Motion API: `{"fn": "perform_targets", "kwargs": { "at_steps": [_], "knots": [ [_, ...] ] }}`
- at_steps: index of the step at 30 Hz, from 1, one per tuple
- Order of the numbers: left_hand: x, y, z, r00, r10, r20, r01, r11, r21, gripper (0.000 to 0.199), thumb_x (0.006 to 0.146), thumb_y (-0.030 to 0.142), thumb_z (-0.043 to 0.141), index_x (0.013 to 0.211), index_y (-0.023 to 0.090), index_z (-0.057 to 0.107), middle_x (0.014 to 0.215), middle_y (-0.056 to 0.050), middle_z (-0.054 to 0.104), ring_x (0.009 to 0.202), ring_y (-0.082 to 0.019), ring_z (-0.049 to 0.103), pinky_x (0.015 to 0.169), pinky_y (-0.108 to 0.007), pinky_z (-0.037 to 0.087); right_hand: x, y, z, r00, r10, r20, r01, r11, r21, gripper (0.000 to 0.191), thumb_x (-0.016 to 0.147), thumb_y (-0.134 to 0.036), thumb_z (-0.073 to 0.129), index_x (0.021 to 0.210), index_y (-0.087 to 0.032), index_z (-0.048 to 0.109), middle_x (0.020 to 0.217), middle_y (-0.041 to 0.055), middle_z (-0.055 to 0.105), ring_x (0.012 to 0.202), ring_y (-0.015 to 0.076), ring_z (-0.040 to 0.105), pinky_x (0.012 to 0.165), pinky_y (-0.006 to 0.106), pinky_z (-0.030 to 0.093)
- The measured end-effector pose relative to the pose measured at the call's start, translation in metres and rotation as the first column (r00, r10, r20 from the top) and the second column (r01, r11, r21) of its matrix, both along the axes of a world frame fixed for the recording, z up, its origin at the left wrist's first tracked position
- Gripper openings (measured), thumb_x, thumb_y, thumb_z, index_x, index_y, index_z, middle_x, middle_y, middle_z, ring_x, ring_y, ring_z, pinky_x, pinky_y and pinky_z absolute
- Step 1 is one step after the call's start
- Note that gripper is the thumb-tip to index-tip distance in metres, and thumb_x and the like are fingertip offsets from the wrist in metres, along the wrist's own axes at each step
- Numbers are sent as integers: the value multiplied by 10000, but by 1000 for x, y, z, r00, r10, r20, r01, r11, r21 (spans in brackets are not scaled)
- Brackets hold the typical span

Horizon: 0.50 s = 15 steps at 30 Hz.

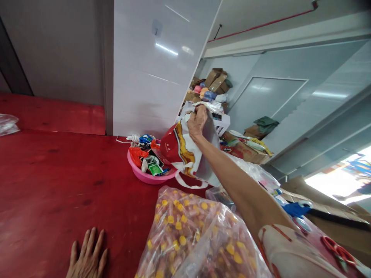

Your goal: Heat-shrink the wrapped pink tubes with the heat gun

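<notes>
1. Your right hand (197,121) bunches the top of a red-and-white printed plastic bag (182,151), whose long axis hangs down-left from that fist, toward a pink basin (153,178)
2. Your left hand (88,255) lies spread on the red table (49,185), well below the bag

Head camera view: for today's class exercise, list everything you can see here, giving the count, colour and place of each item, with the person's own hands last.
Tabletop: 1, red, filling the left and lower frame.
Basin: 1, pink, on the tabletop, centre.
Small packets: many, mixed green, blue and orange, in the basin.
Plastic bag of yellow-capped items: 1, clear, bottom centre.
Printed bag: 1, red and white, raised beside the basin.
Loose plastic bag: 1, clear, far left edge.
Scissors: 1 pair, red handles, lower right.
Cardboard boxes: several, brown, piled at the back.
Door: 1, grey-blue, back right.
Right hand: 1, gripping the printed bag.
Left hand: 1, flat on the tabletop, bottom left.
</notes>
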State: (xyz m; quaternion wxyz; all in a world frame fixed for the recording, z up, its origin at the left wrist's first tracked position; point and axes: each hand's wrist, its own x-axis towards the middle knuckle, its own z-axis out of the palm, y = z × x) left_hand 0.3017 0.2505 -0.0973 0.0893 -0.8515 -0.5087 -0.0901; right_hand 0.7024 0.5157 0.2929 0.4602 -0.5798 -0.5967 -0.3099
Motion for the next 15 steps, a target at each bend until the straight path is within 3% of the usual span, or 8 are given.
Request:
{"fn": "perform_targets", "kwargs": {
  "at_steps": [3, 5, 7, 9, 10, 12, 14, 15],
  "knots": [
    [-2, -2, -2, 1000, -10, 15, 11, 1000, -18, 437, 819, 199, 389, 1149, 270, 667, 1424, -71, 454, 1382, -391, 228, 1085, -685, 98, -17, -2, -30, 998, 47, 43, -41, 989, -141, 248, 733, -126, 463, 967, -122, 545, 948, 137, 589, 913, 271, 524, 863, 427, 438],
    [-2, -4, -2, 999, -29, 36, 28, 999, 14, 438, 846, 177, 363, 1155, 259, 662, 1425, -75, 453, 1409, -367, 150, 1092, -676, 105, -28, -21, -42, 995, 53, 87, -36, 982, -185, 385, 731, -178, 527, 1101, -72, 540, 1131, 195, 570, 1036, 308, 501, 942, 464, 396],
    [0, -4, 0, 996, -52, 67, 46, 995, 87, 432, 853, 181, 351, 1137, 224, 672, 1395, -100, 487, 1423, -357, 73, 1089, -678, 120, -37, -54, -53, 989, -1, 151, 28, 983, -181, 536, 791, -235, 516, 1276, -20, 444, 1355, 258, 412, 1181, 358, 414, 1010, 538, 311],
    [3, -4, 3, 993, -75, 96, 59, 986, 158, 430, 848, 192, 344, 1110, 190, 685, 1349, -129, 528, 1426, -356, 26, 1077, -692, 130, -41, -90, -71, 967, -11, 254, 72, 970, -233, 693, 808, -340, 564, 1379, -9, 354, 1459, 270, 266, 1249, 416, 344, 1017, 577, 293],
    [3, -4, 4, 991, -80, 103, 61, 983, 172, 430, 846, 192, 342, 1102, 182, 687, 1335, -137, 538, 1426, -357, 14, 1071, -699, 131, -40, -106, -84, 947, 65, 316, 53, 935, -350, 794, 764, -368, 622, 1417, -35, 315, 1457, 262, 281, 1254, 442, 339, 996, 603, 313],
    [4, -4, 7, 992, -77, 100, 61, 986, 158, 429, 849, 181, 339, 1100, 187, 687, 1338, -134, 535, 1426, -361, 7, 1066, -708, 128, -33, -127, -117, 910, 268, 317, -15, 783, -621, 935, 633, -374, 744, 1425, -83, 339, 1388, 232, 414, 1257, 454, 356, 985, 600, 361],
    [5, -4, 9, 993, -76, 95, 62, 988, 139, 429, 851, 176, 335, 1093, 189, 690, 1349, -131, 525, 1425, -367, 1, 1061, -715, 122, -19, -133, -150, 883, 386, 266, -74, 675, -734, 737, 647, -313, 755, 1327, -192, 499, 1217, 117, 600, 1138, 326, 533, 946, 427, 474],
    [5, -5, 8, 993, -72, 94, 59, 989, 134, 432, 853, 180, 331, 1093, 184, 689, 1353, -134, 520, 1425, -366, -4, 1062, -716, 120, -12, -131, -164, 882, 405, 241, -91, 648, -756, 632, 676, -273, 746, 1273, -224, 545, 1153, 83, 637, 1068, 281, 584, 907, 377, 503]
  ]
}}
